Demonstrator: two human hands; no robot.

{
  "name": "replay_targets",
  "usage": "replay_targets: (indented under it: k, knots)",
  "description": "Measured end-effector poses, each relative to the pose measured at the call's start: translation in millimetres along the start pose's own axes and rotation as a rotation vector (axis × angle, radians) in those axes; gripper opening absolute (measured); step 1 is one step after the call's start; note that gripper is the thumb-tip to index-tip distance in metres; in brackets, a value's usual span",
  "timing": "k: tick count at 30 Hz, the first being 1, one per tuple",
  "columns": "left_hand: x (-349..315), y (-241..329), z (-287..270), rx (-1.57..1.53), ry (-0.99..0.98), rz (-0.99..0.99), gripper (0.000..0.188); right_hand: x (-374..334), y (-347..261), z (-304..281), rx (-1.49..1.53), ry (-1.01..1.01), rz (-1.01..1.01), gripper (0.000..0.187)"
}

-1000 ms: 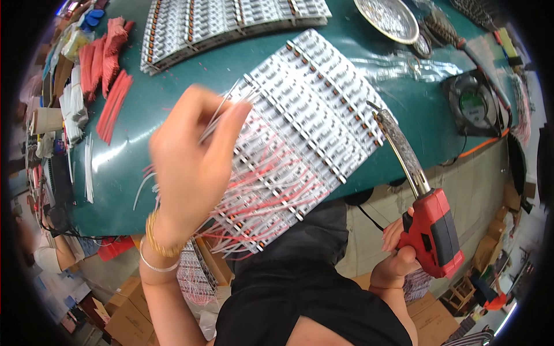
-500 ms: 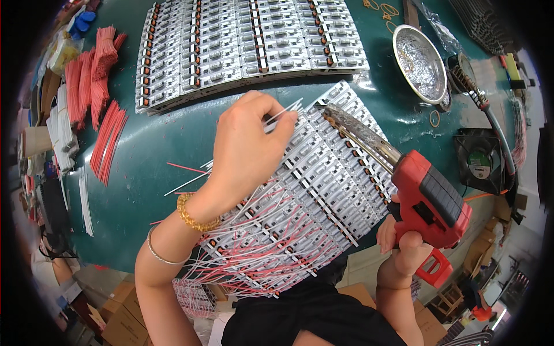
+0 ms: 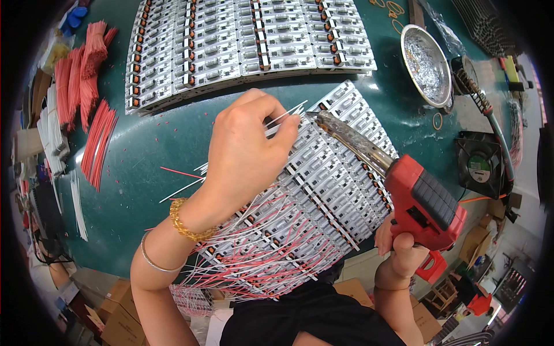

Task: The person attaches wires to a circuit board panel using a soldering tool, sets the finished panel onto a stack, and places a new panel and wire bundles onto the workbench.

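Between the thumb and fingers of my left hand (image 3: pixel 245 135) are a few thin white wires (image 3: pixel 298 109), held over the far part of a circuit board panel (image 3: pixel 332 164). My right hand (image 3: pixel 404 251) grips the handle of a red soldering gun (image 3: pixel 426 196). Its dark metal tip lies over the panel's far edge, close to the wire ends at my left fingertips. Many red and white wires (image 3: pixel 271 254) spread from the near left part of the panel, trailing past its edge. A few more wire ends show behind my left wrist.
A large stack of circuit board panels (image 3: pixel 231 49) lies at the back. Bundled red wires (image 3: pixel 92 55) and white wires (image 3: pixel 53 124) lie at left. On the right are a metal bowl (image 3: pixel 412 66) with shiny bits, a soldering iron in a coiled holder (image 3: pixel 470 86) and a black fan (image 3: pixel 479 164).
The soldering gun has moved slightly left, bringing its tip nearer the wire ends at my left fingertips. My left hand keeps its pinch on the white wires. The view has shifted a little.
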State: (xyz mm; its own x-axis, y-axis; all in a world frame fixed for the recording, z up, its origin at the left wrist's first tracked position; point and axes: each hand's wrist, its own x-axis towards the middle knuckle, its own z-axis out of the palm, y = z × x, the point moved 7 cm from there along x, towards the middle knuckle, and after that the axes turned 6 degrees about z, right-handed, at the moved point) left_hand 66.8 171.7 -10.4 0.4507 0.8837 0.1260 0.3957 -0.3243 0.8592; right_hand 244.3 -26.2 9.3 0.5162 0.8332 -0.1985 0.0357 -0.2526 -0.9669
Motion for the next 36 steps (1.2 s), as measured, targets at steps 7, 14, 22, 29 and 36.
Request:
replay_targets:
  k: [7,14,22,29,36]
  knots:
    - [1.4,2.8,0.9,0.026,-0.020,-0.038,0.018,-17.3,18.9,-24.6,-0.031,-0.032,0.152,0.039]
    - [1.2,3.6,0.7,0.053,-0.009,-0.007,0.018,-8.1,9.2,-12.1,-0.162,0.047,-0.013,0.081]
    - [0.3,3.2,0.5,0.058,0.001,0.006,0.017,-3.3,-4.6,3.4,-0.032,0.047,0.023,0.082]
    - [0.3,4.9,1.2,0.079,0.000,0.011,0.017,-6.8,2.3,-3.8,-0.060,0.010,-0.010,0.084]
    - [-1.2,5.2,-1.2,0.123,0.034,0.026,0.016,-5.7,-6.1,3.4,0.098,0.034,0.022,0.086]
